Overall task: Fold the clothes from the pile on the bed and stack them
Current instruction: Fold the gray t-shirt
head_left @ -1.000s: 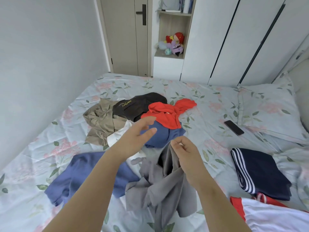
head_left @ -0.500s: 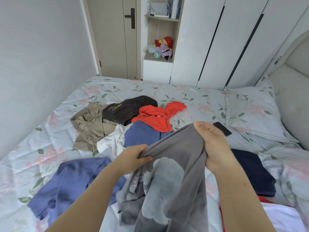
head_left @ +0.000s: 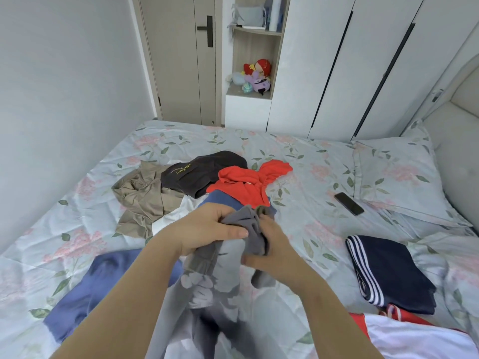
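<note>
Pulled close together since half a second ago, when spread wide along the cloth's top edge: both hands, now almost touching above the bed. Far left, flat on the floral bedsheet [head_left: 311, 161], a crumpled blue cotton garment [head_left: 98, 286]. Further back, the pile: a khaki shirt [head_left: 142, 198], a dark brown top with yellow lettering [head_left: 204, 168], a white piece [head_left: 171, 218], a blue piece [head_left: 220, 200] and a red hooded top [head_left: 246, 183], all overlapping. At centre, left hand [head_left: 207, 229] curled round a bunched fold of the grey garment with pale flower print [head_left: 220, 281], thumb on top. Just beside it, right hand [head_left: 274, 244] pinching the same bunch from the other side. Grey garment hanging from both grips between the forearms, lower part blurred. To the right, a black phone [head_left: 348, 203] on the sheet near the floral pillow [head_left: 394, 174]. Nearer, a folded navy garment with white stripes [head_left: 388, 273], touching a red-and-white garment [head_left: 414, 340] at the bottom edge.
</note>
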A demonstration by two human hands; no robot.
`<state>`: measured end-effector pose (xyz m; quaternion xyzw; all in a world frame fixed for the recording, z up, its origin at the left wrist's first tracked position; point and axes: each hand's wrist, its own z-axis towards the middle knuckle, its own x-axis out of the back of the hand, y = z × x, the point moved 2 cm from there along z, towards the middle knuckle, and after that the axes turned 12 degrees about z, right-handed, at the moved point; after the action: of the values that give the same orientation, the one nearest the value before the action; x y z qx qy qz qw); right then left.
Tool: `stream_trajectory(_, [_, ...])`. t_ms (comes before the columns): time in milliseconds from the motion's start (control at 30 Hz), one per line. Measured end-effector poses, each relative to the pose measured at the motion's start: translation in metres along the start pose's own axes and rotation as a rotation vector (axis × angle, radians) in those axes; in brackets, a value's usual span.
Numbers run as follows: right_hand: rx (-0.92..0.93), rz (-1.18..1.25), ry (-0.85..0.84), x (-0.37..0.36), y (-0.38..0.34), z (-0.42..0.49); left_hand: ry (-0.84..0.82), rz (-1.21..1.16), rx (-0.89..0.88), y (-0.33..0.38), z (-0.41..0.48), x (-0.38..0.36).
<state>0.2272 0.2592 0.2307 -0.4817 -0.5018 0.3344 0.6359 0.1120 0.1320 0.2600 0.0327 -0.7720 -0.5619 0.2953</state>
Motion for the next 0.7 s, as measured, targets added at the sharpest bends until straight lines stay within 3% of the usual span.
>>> stream_trajectory(133, [-0.102,0.242,0.154,0.001,0.001,0.002,0.130,-0.311,-0.073,0.001,0.000,0.007])
stream_trajectory(233, [-0.062,0.456,0.276,0.009,-0.003,0.005,0.283,-0.350,-0.067,-0.025,-0.003,0.004])
stream_trajectory(433, [0.040,0.948,0.364,0.025,-0.022,0.014,0.043,-0.268,0.228,-0.080,-0.006,-0.035])
stream_trajectory(567, [-0.017,0.895,0.501,0.042,-0.015,0.009,0.181,-0.149,0.128,-0.075,0.002,-0.027])
stream_trajectory(700, [-0.098,0.756,0.634,0.058,0.004,-0.001,0.337,-0.366,0.011,-0.058,0.004,-0.011])
